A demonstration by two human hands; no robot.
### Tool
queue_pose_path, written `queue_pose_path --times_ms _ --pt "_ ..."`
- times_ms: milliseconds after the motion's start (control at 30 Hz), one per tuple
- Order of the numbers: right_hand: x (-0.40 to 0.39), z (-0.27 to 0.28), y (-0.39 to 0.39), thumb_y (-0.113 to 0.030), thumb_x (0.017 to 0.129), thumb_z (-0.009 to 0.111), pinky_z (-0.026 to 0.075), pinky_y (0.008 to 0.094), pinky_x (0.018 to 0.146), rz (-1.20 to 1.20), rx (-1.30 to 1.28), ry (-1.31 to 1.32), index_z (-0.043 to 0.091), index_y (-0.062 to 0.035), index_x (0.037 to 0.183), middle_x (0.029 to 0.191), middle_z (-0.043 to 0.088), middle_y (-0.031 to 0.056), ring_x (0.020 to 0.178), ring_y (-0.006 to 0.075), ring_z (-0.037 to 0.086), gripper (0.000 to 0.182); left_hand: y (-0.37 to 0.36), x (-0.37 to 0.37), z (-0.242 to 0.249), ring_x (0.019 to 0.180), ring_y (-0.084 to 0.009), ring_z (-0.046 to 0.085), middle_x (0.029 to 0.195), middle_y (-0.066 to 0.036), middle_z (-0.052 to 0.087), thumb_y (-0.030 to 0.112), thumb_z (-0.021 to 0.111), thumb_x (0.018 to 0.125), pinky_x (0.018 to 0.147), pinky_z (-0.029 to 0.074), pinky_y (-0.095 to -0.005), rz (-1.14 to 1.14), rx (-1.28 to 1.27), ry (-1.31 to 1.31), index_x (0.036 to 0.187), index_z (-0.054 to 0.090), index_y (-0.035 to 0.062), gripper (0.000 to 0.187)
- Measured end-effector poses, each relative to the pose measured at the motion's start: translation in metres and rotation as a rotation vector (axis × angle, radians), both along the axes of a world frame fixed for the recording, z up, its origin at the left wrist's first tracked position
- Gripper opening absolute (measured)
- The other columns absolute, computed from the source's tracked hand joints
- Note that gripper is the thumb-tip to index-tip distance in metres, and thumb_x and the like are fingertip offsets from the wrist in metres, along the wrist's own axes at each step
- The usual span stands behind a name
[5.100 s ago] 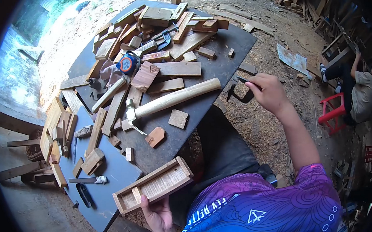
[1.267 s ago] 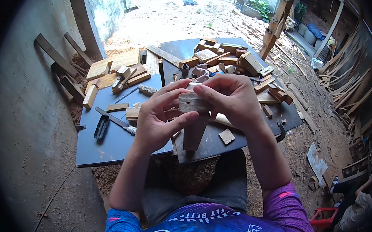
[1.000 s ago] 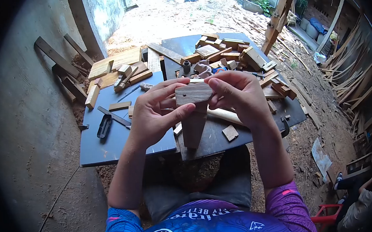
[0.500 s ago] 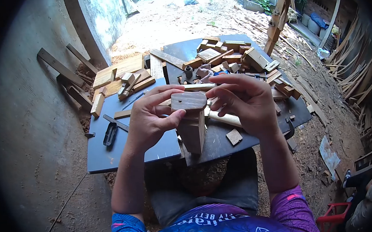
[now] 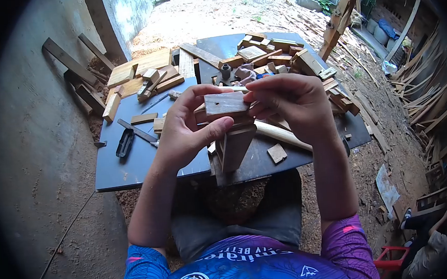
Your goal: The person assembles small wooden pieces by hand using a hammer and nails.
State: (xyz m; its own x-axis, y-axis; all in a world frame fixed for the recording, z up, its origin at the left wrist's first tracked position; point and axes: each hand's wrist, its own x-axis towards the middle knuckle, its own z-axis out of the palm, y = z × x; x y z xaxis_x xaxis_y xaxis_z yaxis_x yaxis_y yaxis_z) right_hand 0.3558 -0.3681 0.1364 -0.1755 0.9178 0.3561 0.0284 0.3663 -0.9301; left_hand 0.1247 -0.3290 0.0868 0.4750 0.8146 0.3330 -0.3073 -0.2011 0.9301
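Observation:
Between my hands is a small wooden block [image 5: 226,103] with a dark spot on its top face. My left hand [image 5: 179,135] grips its left side, thumb along the near edge and fingers behind. My right hand [image 5: 296,106] is closed in a pinch at the block's right end, its fingertips right against the corner. Directly below the block in this view, a thicker wooden piece [image 5: 237,148] stands at the front edge of the dark table [image 5: 308,161], its upper part overlapped by the held block.
A square wood offcut [image 5: 276,153] and a pale wooden rod [image 5: 284,135] lie to the right. On the left board [image 5: 148,170] are a black plastic tool part [image 5: 125,142] and a metal-bladed square [image 5: 138,130]. Wood pieces [image 5: 251,53] pile up behind. A person [image 5: 431,249] sits lower right.
My right fingertips have come in against the block's right end and closed there. The block has turned slightly, showing more of its near edge. The camera view has shifted a little.

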Motion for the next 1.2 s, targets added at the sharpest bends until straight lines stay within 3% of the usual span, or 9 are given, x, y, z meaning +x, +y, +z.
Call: queue_pose_path --times_ms 167,367,467,533,633,900,1067,1200 --pt "-0.005 0.001 0.002 0.0 0.1 0.064 0.065 0.0296 0.08 0.019 0.024 -0.037 0.074 0.0048 0.113 0.101 0.077 0.0144 0.089 0.0181 0.077 0.017 0.002 -0.003 0.001 0.117 -0.0229 0.069 0.129 -0.012 0.066 0.017 0.083 0.089 0.099 0.059 -0.0347 0.031 -0.037 0.003 0.132 0.055 0.0032 0.053" --pt "-0.002 -0.01 0.011 -0.005 0.101 0.065 0.066 0.0312 0.08 0.022 0.033 0.096 0.071 0.0012 0.122 0.1 0.077 0.0162 0.088 0.0189 0.077 0.023 0.008 -0.005 -0.002 0.115 -0.0229 0.07 0.131 -0.013 0.066 0.018 0.08 0.092 0.098 0.059 -0.0355 0.014 0.009 0.006 0.131 0.057 0.0036 0.048" --pt "-0.003 -0.012 0.012 -0.007 0.102 0.065 0.065 0.0297 0.074 -0.004 0.087 0.12 0.07 -0.0003 0.125 0.098 0.077 0.0167 0.082 0.017 0.076 0.025 0.008 -0.005 -0.002 0.121 -0.0197 0.065 0.134 -0.014 0.066 0.022 0.082 0.089 0.105 0.054 -0.0375 0.019 0.001 0.014 0.127 0.059 0.0031 0.048" --pt "-0.004 -0.008 0.011 -0.008 0.102 0.065 0.062 0.027 0.068 -0.039 0.125 0.066 0.072 -0.0002 0.122 0.095 0.078 0.0149 0.078 0.0144 0.074 0.022 0.01 -0.004 -0.005 0.115 -0.0225 0.07 0.131 -0.014 0.066 0.017 0.08 0.092 0.098 0.059 -0.0349 0.014 0.019 -0.004 0.127 0.056 0.0039 0.044" --pt "-0.009 -0.001 0.013 -0.008 0.103 0.065 0.059 0.025 0.063 -0.053 0.227 -0.058 0.073 -0.0005 0.12 0.093 0.077 0.0135 0.075 0.0124 0.073 0.02 0.011 -0.003 -0.006 0.115 -0.0218 0.07 0.132 -0.014 0.065 0.016 0.078 0.093 0.097 0.059 -0.0342 0.014 0.021 0.005 0.127 0.055 0.004 0.043" --pt "-0.008 0.038 0.02 -0.008 0.098 0.071 0.063 0.0286 0.078 0.009 -0.012 -0.28 0.074 0.0018 0.114 0.095 0.078 0.0158 0.086 0.0159 0.076 0.02 0.006 -0.003 0.003 0.118 -0.0206 0.067 0.127 -0.013 0.066 0.02 0.079 0.091 0.096 0.058 -0.0346 0.088 0.079 0.125 0.127 0.056 0.0046 0.045" --pt "-0.001 0.055 0.017 -0.005 0.095 0.073 0.062 0.0313 0.09 0.174 -0.032 -0.353 0.068 0.0074 0.122 0.107 0.077 0.0186 0.1 0.0214 0.076 0.03 0.003 -0.004 0.013 0.117 -0.0197 0.068 0.127 -0.012 0.066 0.018 0.077 0.091 0.093 0.058 -0.0318 0.068 0.087 0.208 0.127 0.056 0.0048 0.043" --pt "0.001 0.058 0.019 -0.003 0.096 0.069 0.062 0.0325 0.086 0.128 -0.043 -0.36 0.066 0.0054 0.126 0.103 0.078 0.0171 0.097 0.0197 0.076 0.031 0.005 -0.001 0.011 0.115 -0.0192 0.068 0.124 -0.011 0.066 0.016 0.076 0.091 0.093 0.058 -0.0319 0.079 0.104 0.228 0.127 0.056 0.0037 0.043"
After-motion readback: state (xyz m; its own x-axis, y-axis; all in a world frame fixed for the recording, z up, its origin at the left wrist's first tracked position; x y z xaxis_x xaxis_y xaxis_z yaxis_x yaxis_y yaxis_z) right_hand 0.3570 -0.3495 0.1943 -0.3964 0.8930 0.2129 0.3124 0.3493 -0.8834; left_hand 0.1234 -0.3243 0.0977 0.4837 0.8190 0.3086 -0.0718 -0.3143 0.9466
